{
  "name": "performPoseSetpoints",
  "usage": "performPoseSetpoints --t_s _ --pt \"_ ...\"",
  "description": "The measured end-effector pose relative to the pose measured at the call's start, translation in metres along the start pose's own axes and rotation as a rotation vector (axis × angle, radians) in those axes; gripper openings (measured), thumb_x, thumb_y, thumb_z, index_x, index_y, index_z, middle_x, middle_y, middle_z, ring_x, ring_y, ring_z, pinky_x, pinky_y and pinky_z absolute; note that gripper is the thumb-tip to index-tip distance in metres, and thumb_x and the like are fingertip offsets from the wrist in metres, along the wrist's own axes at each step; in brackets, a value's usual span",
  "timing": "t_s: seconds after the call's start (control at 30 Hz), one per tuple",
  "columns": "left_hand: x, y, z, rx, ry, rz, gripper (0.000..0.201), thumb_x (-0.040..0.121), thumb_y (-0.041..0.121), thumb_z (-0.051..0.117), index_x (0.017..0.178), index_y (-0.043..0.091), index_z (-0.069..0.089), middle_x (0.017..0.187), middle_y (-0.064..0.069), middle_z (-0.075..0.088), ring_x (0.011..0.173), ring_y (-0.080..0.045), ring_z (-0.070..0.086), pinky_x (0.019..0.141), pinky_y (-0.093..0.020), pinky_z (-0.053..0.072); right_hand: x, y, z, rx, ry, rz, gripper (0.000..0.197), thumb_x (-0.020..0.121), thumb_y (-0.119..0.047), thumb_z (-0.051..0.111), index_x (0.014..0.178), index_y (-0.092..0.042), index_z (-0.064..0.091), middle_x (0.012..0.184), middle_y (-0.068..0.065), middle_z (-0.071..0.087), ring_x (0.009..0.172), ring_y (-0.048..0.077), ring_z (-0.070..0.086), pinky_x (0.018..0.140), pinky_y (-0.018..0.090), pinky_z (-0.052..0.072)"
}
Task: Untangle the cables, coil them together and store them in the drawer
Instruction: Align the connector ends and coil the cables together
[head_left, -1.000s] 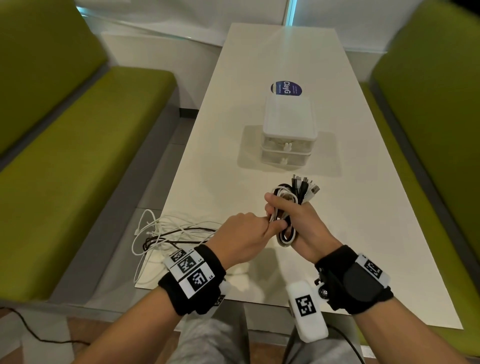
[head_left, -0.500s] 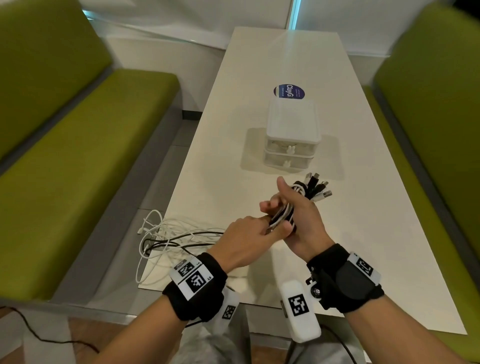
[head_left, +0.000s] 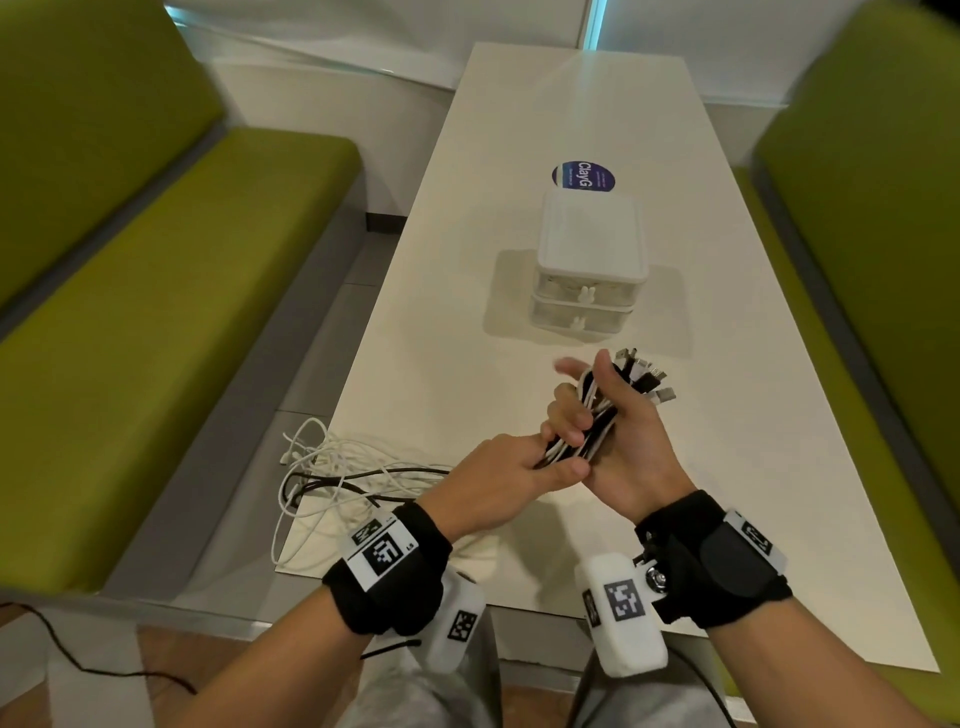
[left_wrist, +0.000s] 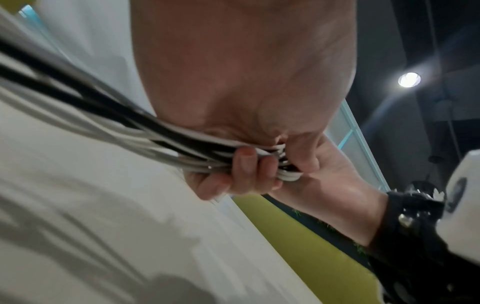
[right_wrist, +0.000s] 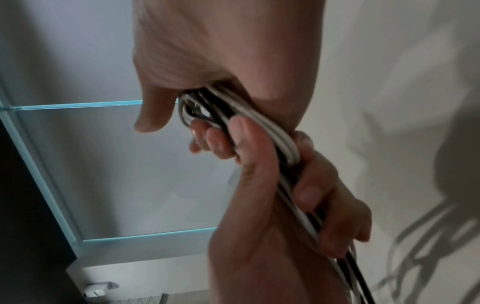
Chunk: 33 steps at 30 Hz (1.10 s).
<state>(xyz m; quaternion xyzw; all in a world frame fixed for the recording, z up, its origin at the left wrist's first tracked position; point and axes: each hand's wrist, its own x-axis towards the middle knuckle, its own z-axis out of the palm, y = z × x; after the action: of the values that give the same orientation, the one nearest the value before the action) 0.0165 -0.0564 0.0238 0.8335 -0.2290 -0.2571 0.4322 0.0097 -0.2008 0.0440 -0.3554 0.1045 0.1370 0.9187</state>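
A coil of white and black cables (head_left: 592, 415) is gripped in my right hand (head_left: 582, 410) above the near middle of the white table (head_left: 779, 441); the thumb points up. Several plug ends (head_left: 647, 379) fan out past that hand. My left hand (head_left: 556, 465) pinches the strands at the coil's near end, touching the right palm. The remaining loose cables (head_left: 337, 467) trail left in a tangle over the table's near-left edge. In the right wrist view my left hand's thumb and fingers (right_wrist: 309, 193) clamp the strands (right_wrist: 283, 144). The white two-drawer unit (head_left: 587, 270) stands beyond, both drawers closed.
A round blue sticker (head_left: 582, 175) lies on the table behind the drawer unit. Green benches (head_left: 156, 312) flank the table on both sides. A thin black cord (head_left: 78, 660) lies on the floor at the near left.
My right hand has turned the coil more upright and its thumb now sticks up. The left hand has followed, staying on the strands at the coil's near end.
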Motion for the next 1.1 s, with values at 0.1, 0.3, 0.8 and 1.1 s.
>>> performPoseSetpoints --t_s 0.1,0.3,0.8,1.1 --pt "0.003 0.002 -0.001 0.051 -0.025 -0.014 0.044 0.095 0.049 0.052 0.064 0.022 0.037 0.056 0.006 0.037 0.051 -0.008 0.035 0.056 -0.028 0.026 0.0 -0.003 0.0 -0.043 -0.019 -0.003 0.047 0.062 -0.046 0.087 0.085 -0.01 0.069 0.053 -0.002 0.033 0.047 0.013 0.035 0.067 0.031 0.034" --pt "0.005 -0.005 -0.005 -0.042 -0.149 -0.031 0.034 0.091 0.059 0.052 0.077 0.028 0.056 0.07 -0.004 0.054 0.069 -0.009 0.05 0.072 -0.031 0.04 0.003 0.004 -0.001 -0.212 0.025 -0.058 0.068 0.059 -0.049 0.087 0.101 -0.001 0.066 0.113 0.015 0.069 0.107 0.02 0.067 0.1 0.034 0.046" --pt "0.031 0.002 -0.021 0.264 -0.134 -0.02 0.043 0.1 0.048 0.041 0.071 0.016 0.042 0.065 -0.001 0.044 0.068 -0.021 0.045 0.067 -0.033 0.033 0.019 -0.013 0.019 -0.253 0.261 -0.095 0.042 0.087 -0.048 0.064 0.067 -0.014 0.048 0.052 0.0 0.027 0.041 0.014 0.028 0.051 0.031 0.035" --pt "0.018 -0.006 -0.005 0.491 -0.016 0.082 0.055 0.098 0.054 0.032 0.1 0.004 0.052 0.063 0.0 0.048 0.065 -0.026 0.051 0.061 -0.035 0.032 0.015 -0.004 0.023 -0.219 0.4 -0.079 0.053 0.084 -0.032 0.072 0.055 -0.02 0.029 0.052 -0.002 0.018 0.044 0.017 0.014 0.041 0.029 0.025"
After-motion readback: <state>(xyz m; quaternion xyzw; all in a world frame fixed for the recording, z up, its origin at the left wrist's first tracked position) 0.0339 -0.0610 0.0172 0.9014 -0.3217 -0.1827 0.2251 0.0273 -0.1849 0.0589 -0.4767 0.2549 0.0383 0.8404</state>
